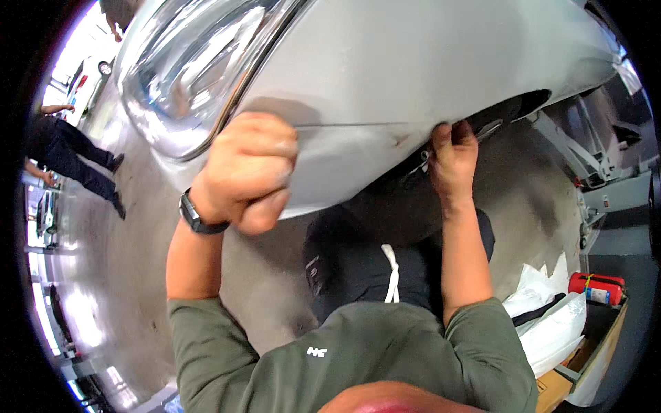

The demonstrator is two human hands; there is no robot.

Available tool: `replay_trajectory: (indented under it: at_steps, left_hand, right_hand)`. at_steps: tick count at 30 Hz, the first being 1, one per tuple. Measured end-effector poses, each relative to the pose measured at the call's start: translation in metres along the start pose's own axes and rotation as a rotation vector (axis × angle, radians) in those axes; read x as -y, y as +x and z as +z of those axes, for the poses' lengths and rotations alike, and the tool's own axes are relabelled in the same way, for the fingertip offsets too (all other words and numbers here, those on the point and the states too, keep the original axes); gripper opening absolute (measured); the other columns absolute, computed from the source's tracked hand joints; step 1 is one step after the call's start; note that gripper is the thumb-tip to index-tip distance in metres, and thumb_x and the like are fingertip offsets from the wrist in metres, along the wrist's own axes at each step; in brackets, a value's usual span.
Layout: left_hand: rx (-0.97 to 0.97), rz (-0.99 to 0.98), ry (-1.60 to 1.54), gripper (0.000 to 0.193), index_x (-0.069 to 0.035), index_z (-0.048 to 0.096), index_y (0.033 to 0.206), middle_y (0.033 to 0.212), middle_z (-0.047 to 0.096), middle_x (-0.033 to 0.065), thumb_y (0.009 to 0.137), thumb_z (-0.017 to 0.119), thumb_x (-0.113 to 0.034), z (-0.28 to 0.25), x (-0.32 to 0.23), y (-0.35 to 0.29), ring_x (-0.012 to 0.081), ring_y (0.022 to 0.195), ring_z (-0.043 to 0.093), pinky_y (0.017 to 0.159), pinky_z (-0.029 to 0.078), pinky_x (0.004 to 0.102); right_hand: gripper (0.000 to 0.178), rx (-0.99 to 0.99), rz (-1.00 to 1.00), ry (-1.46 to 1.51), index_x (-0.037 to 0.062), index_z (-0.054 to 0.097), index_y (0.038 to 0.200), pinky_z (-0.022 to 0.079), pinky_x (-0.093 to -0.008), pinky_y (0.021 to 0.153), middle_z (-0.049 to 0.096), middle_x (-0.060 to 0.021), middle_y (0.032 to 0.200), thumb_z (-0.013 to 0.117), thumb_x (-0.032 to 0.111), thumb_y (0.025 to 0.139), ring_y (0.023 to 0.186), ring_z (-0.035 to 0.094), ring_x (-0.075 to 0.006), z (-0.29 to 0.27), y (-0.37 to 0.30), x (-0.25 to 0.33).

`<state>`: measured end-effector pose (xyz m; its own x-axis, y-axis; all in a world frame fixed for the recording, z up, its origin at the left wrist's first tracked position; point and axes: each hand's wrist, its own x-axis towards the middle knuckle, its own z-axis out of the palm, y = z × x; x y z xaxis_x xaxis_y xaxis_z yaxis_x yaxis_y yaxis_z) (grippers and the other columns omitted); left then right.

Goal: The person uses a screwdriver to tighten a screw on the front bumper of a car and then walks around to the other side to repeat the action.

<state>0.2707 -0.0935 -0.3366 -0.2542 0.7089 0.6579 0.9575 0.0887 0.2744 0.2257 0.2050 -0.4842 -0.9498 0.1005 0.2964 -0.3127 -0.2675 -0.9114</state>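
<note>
A silver car's front corner fills the upper view, its fender [385, 62] meeting the bumper [337, 158] at a thin horizontal seam. My left hand [251, 168], with a dark watch [200, 215] on the wrist, is closed in a fist in front of the bumper, just below the headlight [193, 69]. Nothing shows in that fist; its shadow falls on the panel near the seam. At the wheel arch my right hand [454, 162] is closed on the bumper's rear edge, thumb upward. The fingertips behind the edge are partly hidden.
A grey lift arm [578, 148] stands to the right. Below it, a box [606, 344] holds white plastic sheeting [551, 316] and a red cylinder [597, 288]. Another person in dark trousers [82, 155] stands at the left on the concrete floor [138, 275].
</note>
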Motion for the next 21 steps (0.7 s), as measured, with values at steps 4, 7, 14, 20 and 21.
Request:
replay_trajectory:
  at_steps: [4, 7, 14, 20, 21]
  left_hand:
    - [-0.020, -0.075, 0.176, 0.019, -0.006, 0.041, 0.061, 0.063, 0.042, 0.0089, 0.053, 0.059, -0.005, 0.017, -0.015, -0.004, 0.0301, 0.051, 0.041, 0.047, 0.034, 0.0404]
    - [0.036, 0.045, 0.037, 0.024, -0.009, 0.042, 0.064, 0.067, 0.044, 0.0049, 0.066, 0.066, -0.008, 0.044, -0.045, -0.001, 0.0242, 0.051, 0.042, 0.046, 0.033, 0.0368]
    - [-0.032, 0.016, -0.021, 0.023, -0.007, 0.040, 0.064, 0.064, 0.041, 0.0075, 0.065, 0.062, -0.004, 0.035, 0.003, -0.015, 0.0270, 0.051, 0.041, 0.046, 0.034, 0.0385]
    - [-0.139, -0.052, 0.172, 0.017, -0.006, 0.040, 0.061, 0.059, 0.045, 0.0070, 0.066, 0.057, -0.005, 0.066, -0.003, 0.003, 0.0257, 0.048, 0.041, 0.046, 0.033, 0.0367]
    - [-0.155, -0.032, 0.205, 0.018, -0.006, 0.040, 0.060, 0.059, 0.045, 0.0067, 0.066, 0.057, -0.005, 0.074, -0.005, 0.006, 0.0254, 0.047, 0.041, 0.046, 0.033, 0.0363]
  right_hand:
    - [0.060, 0.041, -0.028, 0.005, -0.0038, 0.063, 0.124, 0.049, -0.0309, 0.092, 0.069, -0.0077, 0.116, 0.078, 0.045, 0.093, 0.104, 0.061, -0.0160, -0.004, 0.002, -0.013]
    - [0.060, 0.056, 0.011, 0.037, -0.0044, 0.063, 0.123, 0.049, -0.0314, 0.094, 0.070, -0.0075, 0.116, 0.078, 0.045, 0.093, 0.104, 0.061, -0.0164, -0.003, 0.003, -0.007]
    - [0.050, 0.062, 0.001, 0.077, -0.0024, 0.064, 0.123, 0.050, -0.0300, 0.091, 0.071, -0.0058, 0.112, 0.078, 0.036, 0.095, 0.101, 0.064, -0.0153, 0.001, 0.004, -0.008]
    - [0.053, 0.079, 0.002, 0.100, -0.0043, 0.063, 0.126, 0.048, -0.0337, 0.101, 0.071, -0.0081, 0.118, 0.080, 0.035, 0.094, 0.108, 0.063, -0.0181, -0.005, 0.005, -0.014]
    - [0.053, 0.083, 0.008, 0.087, -0.0042, 0.063, 0.125, 0.048, -0.0333, 0.100, 0.071, -0.0080, 0.118, 0.080, 0.036, 0.094, 0.107, 0.063, -0.0177, -0.006, 0.007, -0.016]
